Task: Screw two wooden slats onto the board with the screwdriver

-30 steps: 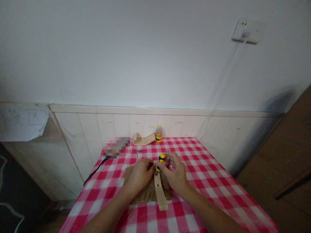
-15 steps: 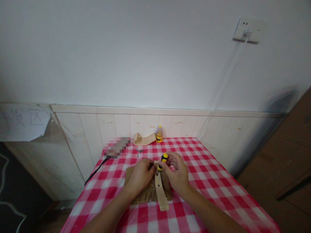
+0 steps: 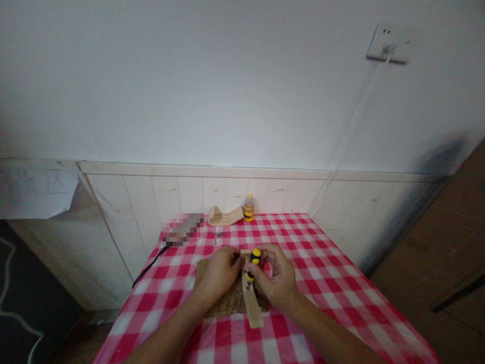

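Between my hands lies a pale, bent wooden piece (image 3: 252,308) with holes along it, over a sheet of brown cardboard (image 3: 223,306). My left hand (image 3: 222,270) is closed on its far end, the fingertips partly hidden behind the thumb. A small yellow-and-black screwdriver (image 3: 255,256) is pinched in the fingers of my right hand (image 3: 278,273). The screwdriver stands tilted, its tip down at a hole near the middle of the wooden piece. Beyond my hands, several small screws (image 3: 218,234) lie loose on the checkered cloth (image 3: 314,303).
Against the back wall stand another curved wooden part (image 3: 226,217) and a yellow-based clear bottle-shaped container (image 3: 248,208). To their left lies a blurred-out object (image 3: 184,230) with a black strap (image 3: 149,268). A plugged socket (image 3: 390,44) is on the wall at upper right.
My right hand has brought the screwdriver nearer to me along the wooden piece, from the far hole to one closer to the middle. My left hand keeps its place.
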A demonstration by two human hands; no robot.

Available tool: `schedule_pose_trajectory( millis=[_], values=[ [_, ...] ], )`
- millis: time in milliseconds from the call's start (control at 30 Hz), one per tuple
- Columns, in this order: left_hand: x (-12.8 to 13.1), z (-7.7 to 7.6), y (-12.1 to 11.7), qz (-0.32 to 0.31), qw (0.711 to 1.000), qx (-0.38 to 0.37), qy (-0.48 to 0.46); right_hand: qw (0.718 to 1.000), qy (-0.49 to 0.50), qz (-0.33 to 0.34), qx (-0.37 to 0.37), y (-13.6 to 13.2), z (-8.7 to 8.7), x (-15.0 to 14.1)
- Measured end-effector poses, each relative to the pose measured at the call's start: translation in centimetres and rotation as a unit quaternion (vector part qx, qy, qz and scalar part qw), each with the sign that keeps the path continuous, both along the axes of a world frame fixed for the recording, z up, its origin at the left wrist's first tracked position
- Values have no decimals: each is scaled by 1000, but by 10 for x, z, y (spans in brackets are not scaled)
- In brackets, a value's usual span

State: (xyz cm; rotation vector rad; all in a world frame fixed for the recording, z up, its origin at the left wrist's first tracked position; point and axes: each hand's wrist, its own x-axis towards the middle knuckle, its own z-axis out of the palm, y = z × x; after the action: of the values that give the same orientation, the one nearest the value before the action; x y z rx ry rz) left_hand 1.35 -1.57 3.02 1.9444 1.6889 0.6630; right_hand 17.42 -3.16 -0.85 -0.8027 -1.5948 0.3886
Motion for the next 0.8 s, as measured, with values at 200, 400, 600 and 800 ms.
schedule_pose_trajectory(
  millis=[200, 400, 600, 800],
  values=[
    [-1, -3, 2, -8, 1000, 10, -16, 1000, -16, -1, -2, 1, 0, 0],
    [0, -3, 1, -4, 1000, 6, -9, 1000, -14, -9, -3, 1, 0, -1],
    [0, -3, 1, -7, 1000, 6, -23, 999, -34, 32, -4, -2, 3, 3],
    [0, -7, 4, -15, 999, 2, -38, 997, -54, 49, 2, -1, 3, 5]
  ],
)
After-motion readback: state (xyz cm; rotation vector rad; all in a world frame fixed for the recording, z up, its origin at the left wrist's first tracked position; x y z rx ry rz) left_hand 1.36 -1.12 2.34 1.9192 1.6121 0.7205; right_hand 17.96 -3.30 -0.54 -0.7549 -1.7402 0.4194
